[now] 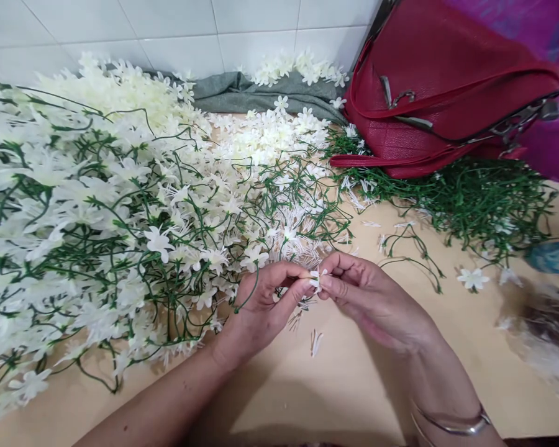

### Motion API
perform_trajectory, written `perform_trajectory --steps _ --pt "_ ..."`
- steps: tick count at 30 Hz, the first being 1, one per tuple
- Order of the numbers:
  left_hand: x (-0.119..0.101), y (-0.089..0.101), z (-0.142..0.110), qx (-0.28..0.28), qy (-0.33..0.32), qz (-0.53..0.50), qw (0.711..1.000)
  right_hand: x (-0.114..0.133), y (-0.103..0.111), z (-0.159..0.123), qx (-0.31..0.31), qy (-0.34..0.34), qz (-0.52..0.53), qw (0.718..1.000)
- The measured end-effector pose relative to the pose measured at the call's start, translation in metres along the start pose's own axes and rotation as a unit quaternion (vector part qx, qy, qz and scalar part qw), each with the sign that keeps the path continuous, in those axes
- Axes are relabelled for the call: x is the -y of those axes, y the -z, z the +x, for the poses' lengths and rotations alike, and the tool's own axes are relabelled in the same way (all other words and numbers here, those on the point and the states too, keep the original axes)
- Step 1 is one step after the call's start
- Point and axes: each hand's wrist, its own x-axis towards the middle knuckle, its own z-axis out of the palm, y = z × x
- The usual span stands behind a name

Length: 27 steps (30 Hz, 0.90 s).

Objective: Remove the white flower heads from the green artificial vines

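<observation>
My left hand [261, 304] pinches a small white artificial flower [315, 277] between thumb and forefinger. A green plastic stem [248, 293] hangs over the back of this hand; whether it joins the flower is hidden by the fingers. From the other side, my right hand [368, 295] grips the same flower with its thumb and fingertips. Just beyond both hands lie white stamen pieces [291, 239] and loose green stems [328, 214]. A few more white stamens [315, 343] rest on the table [335, 397] below the hands.
A large heap of stemmed white flowers [97, 205] fills the left. Loose flower heads [279, 133] lie behind. Green stems [484, 192] are piled at right, beneath a red bag [438, 81]. Grey cloth [237, 93] runs along the tiled wall [181, 53]. Clear plastic [549, 335] sits at far right.
</observation>
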Motion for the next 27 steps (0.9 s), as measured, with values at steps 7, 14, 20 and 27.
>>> perform_trajectory --steps 7,14,20,27 --pt "-0.0015 -0.0002 -0.0005 0.000 0.031 -0.057 0.998 -0.0010 -0.0013 -0.0033 0.003 0.021 0.022 1.000" --pt "-0.0048 0.0016 0.0006 -0.007 0.030 -0.034 0.999 -0.0025 -0.0034 -0.0002 -0.018 0.020 0.004 1.000" --pt "-0.0070 0.0024 0.0014 -0.017 0.031 -0.027 0.999 0.0007 -0.0017 -0.0026 -0.037 0.028 -0.045 0.998" --pt "-0.0011 0.0014 0.0009 -0.018 -0.015 -0.009 1.000 0.0030 0.0007 -0.0043 -0.037 0.033 -0.058 0.997"
